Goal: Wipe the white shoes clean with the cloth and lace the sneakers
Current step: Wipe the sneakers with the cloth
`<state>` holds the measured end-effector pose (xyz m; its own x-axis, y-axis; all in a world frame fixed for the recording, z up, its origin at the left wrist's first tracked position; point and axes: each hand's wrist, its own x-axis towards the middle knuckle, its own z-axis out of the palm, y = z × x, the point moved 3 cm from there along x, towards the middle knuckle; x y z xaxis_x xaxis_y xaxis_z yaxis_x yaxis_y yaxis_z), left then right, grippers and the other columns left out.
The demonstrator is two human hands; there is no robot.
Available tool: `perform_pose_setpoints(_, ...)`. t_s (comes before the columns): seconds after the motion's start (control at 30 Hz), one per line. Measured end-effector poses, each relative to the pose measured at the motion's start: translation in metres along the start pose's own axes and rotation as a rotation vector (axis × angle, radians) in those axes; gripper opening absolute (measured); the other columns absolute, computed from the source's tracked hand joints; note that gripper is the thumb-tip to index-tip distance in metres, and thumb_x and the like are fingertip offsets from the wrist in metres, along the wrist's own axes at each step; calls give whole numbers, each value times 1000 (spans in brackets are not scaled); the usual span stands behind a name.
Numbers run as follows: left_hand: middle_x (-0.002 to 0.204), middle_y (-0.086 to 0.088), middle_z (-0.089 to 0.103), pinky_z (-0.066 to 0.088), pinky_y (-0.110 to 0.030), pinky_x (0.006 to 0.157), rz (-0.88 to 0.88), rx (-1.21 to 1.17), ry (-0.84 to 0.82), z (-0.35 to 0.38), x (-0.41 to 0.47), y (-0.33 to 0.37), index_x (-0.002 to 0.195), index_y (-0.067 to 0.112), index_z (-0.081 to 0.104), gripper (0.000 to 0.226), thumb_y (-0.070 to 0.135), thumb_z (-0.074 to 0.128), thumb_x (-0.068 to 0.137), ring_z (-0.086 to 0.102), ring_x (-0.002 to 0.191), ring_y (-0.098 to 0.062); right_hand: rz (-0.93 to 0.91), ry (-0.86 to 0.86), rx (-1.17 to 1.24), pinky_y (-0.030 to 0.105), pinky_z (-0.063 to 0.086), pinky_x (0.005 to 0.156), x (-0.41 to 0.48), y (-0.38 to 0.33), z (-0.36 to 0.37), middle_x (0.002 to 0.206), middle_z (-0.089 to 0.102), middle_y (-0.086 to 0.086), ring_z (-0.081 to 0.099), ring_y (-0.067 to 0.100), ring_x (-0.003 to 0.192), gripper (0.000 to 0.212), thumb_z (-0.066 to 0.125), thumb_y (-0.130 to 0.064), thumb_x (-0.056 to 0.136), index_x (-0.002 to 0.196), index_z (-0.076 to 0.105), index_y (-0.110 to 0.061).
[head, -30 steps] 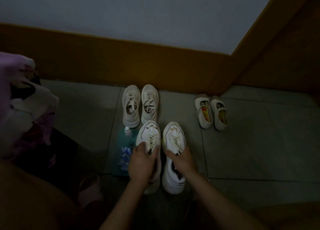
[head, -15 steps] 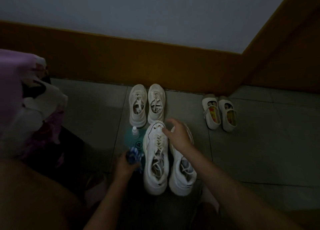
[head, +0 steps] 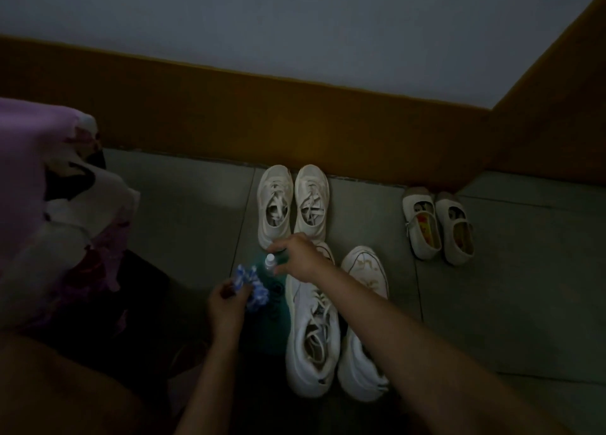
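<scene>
Two white sneakers stand side by side on the tiled floor before me, the left sneaker [head: 311, 333] and the right sneaker [head: 362, 362], both with loose laces. My left hand [head: 226, 306] grips a crumpled blue-and-white cloth [head: 251, 285] just left of them. My right hand [head: 295, 257] reaches across the left sneaker's toe and curls around a small bottle with a white cap [head: 270, 264]; whether the fingers grip it is unclear in the dim light.
A second pair of cream sneakers [head: 292, 205] stands against the orange skirting. A small pair of strap shoes [head: 439, 226] sits to the right. A teal mat [head: 272, 320] lies under the bottle. Purple floral fabric [head: 49, 205] hangs at the left.
Both hands left the sneakers. My left hand picked up the cloth at the left; my right hand swung left over the sneaker's toe to the bottle.
</scene>
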<state>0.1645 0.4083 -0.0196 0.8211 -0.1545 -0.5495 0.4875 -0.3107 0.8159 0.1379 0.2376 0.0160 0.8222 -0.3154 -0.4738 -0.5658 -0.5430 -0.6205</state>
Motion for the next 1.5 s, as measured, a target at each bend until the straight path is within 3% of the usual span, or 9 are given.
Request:
perform_pose_setpoints(0.2, 94, -16, 64, 48, -36, 79, -6, -78, -47, 7, -2, 15, 101, 1, 62, 20, 2, 65, 81, 60, 86, -26, -101, 62, 97, 30, 44, 94, -2, -6, 6, 117, 64, 16, 57, 25, 110, 34, 69, -12, 81, 113, 66, -6)
perform_pose_setpoints(0.37, 104, -25, 64, 47, -36, 80, 22, -111, -39, 13, 7, 21, 104, -2, 61, 24, 0, 64, 81, 60, 87, -26, -45, 138, 797, 29, 44, 94, -29, -8, -42, 126, 56, 14, 54, 18, 112, 27, 43, -17, 98, 122, 52, -9)
perform_pose_setpoints(0.53, 107, -16, 64, 50, -41, 87, 69, -36, -176, 29, 1, 40, 112, 2, 59, 28, 8, 63, 84, 61, 95, -28, -63, 67, 1424, 54, 37, 104, -64, 16, -95, 109, 58, 11, 58, 28, 104, 29, 33, -23, 99, 123, 48, -20)
perform_pose_setpoints(0.77, 109, -15, 62, 51, -34, 74, 132, 24, -264, 49, -6, 61, 111, 5, 58, 28, 9, 63, 84, 61, 97, -29, -13, -7, 1516, 48, 51, 86, -90, 49, -112, 77, 68, 0, 66, 14, 73, 31, 29, -31, 99, 108, 54, -15)
perform_pose_setpoints(0.9, 99, -8, 62, 53, -22, 61, 177, 46, -279, 53, -10, 69, 105, 10, 58, 21, 8, 62, 85, 61, 85, -21, 59, 0, 1549, 44, 52, 83, -87, 71, -110, 84, 61, 3, 63, 15, 71, 28, 39, -34, 91, 100, 56, -13)
perform_pose_setpoints(1.07, 98, -5, 60, 50, -33, 74, 160, 38, -277, 51, -5, 63, 105, 11, 57, 21, 9, 62, 85, 59, 95, -24, 88, 21, 1536, 49, 48, 84, -90, 87, -113, 91, 63, 4, 60, 20, 81, 31, 30, -33, 99, 105, 56, -17)
perform_pose_setpoints(1.2, 88, 4, 60, 49, -28, 68, 152, 47, -258, 50, -1, 59, 105, 12, 59, 22, 9, 64, 84, 60, 94, -24, 141, 15, 1449, 40, 46, 80, -93, 97, -114, 92, 56, 4, 55, 18, 80, 34, 30, -33, 99, 111, 57, -16)
perform_pose_setpoints(1.4, 97, -6, 61, 48, -36, 79, 145, 62, -265, 52, -3, 58, 110, 6, 58, 27, 8, 63, 84, 59, 95, -24, 198, 43, 1321, 41, 47, 81, -97, 106, -116, 107, 53, 5, 52, 22, 95, 29, 41, -33, 94, 111, 57, -16)
perform_pose_setpoints(1.5, 97, -6, 62, 51, -27, 67, 155, 65, -256, 49, -3, 57, 110, 6, 58, 26, 7, 63, 84, 60, 88, -23, 198, 58, 1289, 39, 46, 79, -97, 111, -122, 110, 57, 7, 55, 22, 95, 35, 47, -39, 86, 112, 56, -19)
